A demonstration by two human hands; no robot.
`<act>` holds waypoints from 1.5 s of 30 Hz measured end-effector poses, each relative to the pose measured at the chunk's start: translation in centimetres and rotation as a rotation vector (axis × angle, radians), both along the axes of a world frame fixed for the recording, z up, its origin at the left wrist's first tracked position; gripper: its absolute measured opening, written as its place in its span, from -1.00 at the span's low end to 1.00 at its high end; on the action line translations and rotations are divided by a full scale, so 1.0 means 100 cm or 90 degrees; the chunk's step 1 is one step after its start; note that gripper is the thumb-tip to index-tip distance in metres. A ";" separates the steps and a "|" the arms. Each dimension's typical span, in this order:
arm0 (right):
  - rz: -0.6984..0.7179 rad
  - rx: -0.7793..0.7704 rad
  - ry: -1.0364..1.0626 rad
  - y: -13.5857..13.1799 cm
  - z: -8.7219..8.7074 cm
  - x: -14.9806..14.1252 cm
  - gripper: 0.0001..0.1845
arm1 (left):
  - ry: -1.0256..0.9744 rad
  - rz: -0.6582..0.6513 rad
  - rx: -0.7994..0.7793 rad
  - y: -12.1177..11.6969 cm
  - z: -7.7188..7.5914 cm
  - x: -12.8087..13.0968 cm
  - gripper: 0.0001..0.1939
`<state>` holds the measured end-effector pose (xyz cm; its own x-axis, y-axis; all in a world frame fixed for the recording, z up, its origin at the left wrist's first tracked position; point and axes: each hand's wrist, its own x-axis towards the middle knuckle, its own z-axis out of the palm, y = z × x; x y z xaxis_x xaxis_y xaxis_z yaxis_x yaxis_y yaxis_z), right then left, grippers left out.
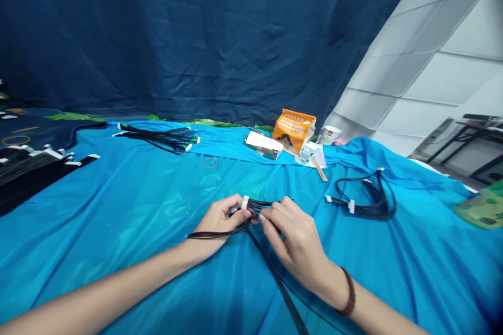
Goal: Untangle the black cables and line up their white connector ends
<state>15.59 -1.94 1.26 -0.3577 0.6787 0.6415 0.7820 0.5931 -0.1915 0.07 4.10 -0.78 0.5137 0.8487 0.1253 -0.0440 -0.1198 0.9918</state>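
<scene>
Near the middle of the view, my left hand is closed on a bundle of thin black cables close to a white connector. Some strands loop back over the left wrist, and others run down toward the bottom edge. My right hand, with a brown bracelet at its wrist, pinches the same cables just right of the connector. Its fingertips hide part of the strands. Off to the right lies a coiled black cable bundle with white ends.
A blue cloth covers the table. More black cables lie at the back left and in a pile at the far left. An orange bag, a small box and a paper cup stand at the back.
</scene>
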 end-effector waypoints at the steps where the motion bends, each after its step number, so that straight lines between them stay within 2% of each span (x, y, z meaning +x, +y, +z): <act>1: -0.001 0.001 -0.004 0.000 0.000 0.000 -0.76 | 0.000 0.001 -0.001 0.000 0.000 0.000 -0.68; 5: -0.001 0.013 -0.019 0.003 -0.001 0.000 -0.78 | -0.036 -0.006 -0.045 -0.001 0.000 0.001 -0.71; 9: 0.006 0.045 -0.014 0.009 -0.003 0.008 -0.86 | -0.114 0.012 -0.164 -0.001 0.003 0.001 -0.77; 11: -0.004 0.074 -0.003 0.012 -0.003 0.017 -0.77 | -0.195 0.044 -0.223 0.001 0.004 0.000 -0.82; 14: -0.059 0.193 0.011 0.017 -0.003 0.031 -0.53 | -0.312 0.106 -0.298 0.006 0.007 -0.002 -0.87; 17: -0.058 0.314 -0.054 0.018 -0.004 0.038 -0.50 | -0.349 0.143 -0.351 0.010 0.007 -0.003 -0.82; 19: 0.025 0.296 -0.136 0.018 -0.007 0.037 -0.60 | -0.360 0.140 -0.359 0.011 0.007 -0.003 -0.82; 21: 0.114 0.234 -0.209 0.020 -0.012 0.032 -0.69 | -0.367 0.132 -0.364 0.011 0.007 -0.003 -0.81; 24: 0.160 0.188 -0.250 0.025 -0.019 0.023 -0.73 | -0.366 0.105 -0.376 0.011 0.006 -0.004 -0.79; 31: 0.170 0.218 -0.230 0.029 -0.023 0.016 -0.74 | -0.328 -0.002 -0.398 0.009 0.006 -0.007 -0.84; 36: 0.170 0.239 -0.225 0.028 -0.025 0.016 -0.75 | -0.308 -0.035 -0.390 0.008 0.006 -0.006 -0.85; 41: 0.118 0.174 -0.192 0.026 -0.027 0.016 -0.71 | -0.313 -0.016 -0.382 0.008 0.006 -0.006 -0.84; 45: 0.076 0.108 -0.094 0.024 -0.026 0.021 -0.75 | -0.322 -0.034 -0.375 0.006 0.006 -0.008 -0.84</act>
